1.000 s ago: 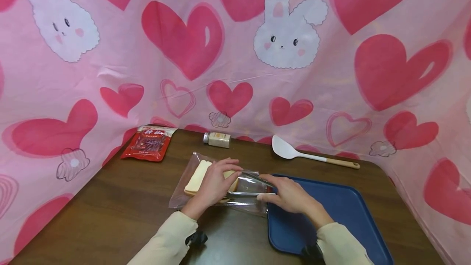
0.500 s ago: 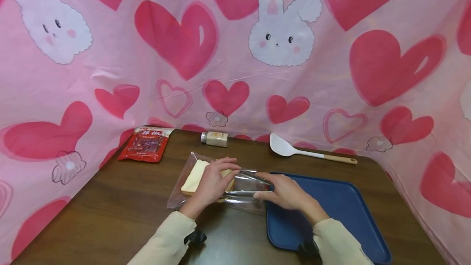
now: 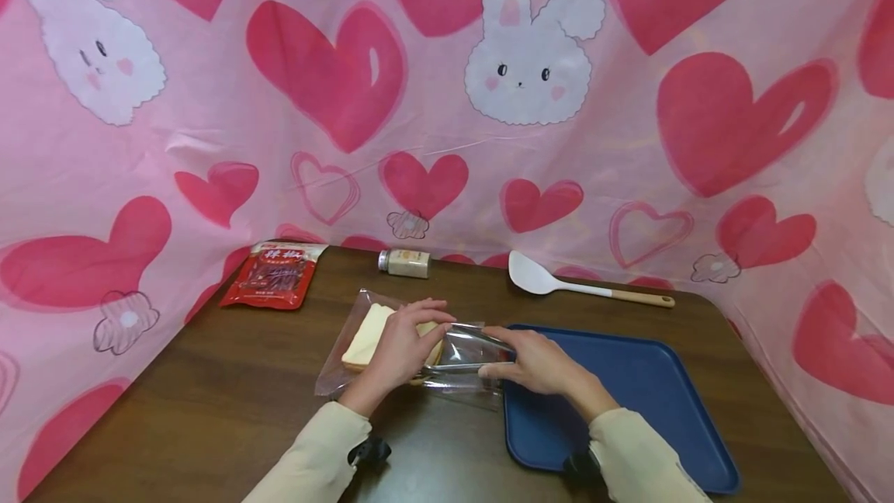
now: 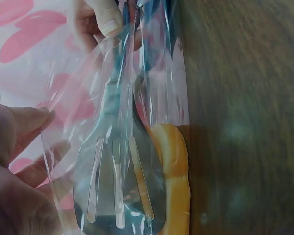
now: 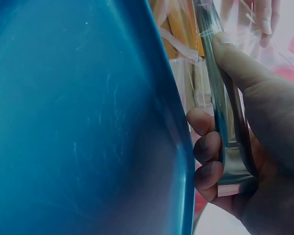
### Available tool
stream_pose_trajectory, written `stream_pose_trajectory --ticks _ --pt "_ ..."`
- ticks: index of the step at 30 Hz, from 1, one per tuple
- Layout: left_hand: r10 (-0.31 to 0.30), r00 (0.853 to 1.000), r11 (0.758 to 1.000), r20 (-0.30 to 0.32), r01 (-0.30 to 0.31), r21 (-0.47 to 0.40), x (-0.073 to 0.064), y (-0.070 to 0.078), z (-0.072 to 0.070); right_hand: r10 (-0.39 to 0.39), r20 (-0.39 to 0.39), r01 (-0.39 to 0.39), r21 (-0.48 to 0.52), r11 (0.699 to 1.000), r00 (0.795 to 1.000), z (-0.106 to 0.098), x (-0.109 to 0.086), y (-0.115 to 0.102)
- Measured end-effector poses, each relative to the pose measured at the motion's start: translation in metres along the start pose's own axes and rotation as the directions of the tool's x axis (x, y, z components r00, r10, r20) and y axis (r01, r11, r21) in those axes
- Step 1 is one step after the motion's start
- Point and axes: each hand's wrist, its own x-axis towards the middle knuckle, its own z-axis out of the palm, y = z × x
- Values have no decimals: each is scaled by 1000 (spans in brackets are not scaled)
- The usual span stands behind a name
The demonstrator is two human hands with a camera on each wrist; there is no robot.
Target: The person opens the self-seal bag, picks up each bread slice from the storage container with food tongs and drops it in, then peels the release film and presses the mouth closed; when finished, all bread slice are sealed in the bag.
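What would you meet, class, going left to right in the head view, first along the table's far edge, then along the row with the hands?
Far edge: red packet → spice jar → white turner.
Hands' row: left hand → metal tongs → right hand → blue tray.

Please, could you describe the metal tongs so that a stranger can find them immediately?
Find the blue tray on the table. Over its far-left corner, the right hand grips the tongs. Unlike the white spatula behind the tray, they are shiny metal, with a slotted head showing through clear plastic.
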Motion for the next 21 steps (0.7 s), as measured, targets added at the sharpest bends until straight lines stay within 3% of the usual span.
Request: stream_pose_trajectory --ticks 21 --pt "-13 1000 1000 18 13 17 0 -2 -2 5 7 -6 47 999 1000 -11 -7 4"
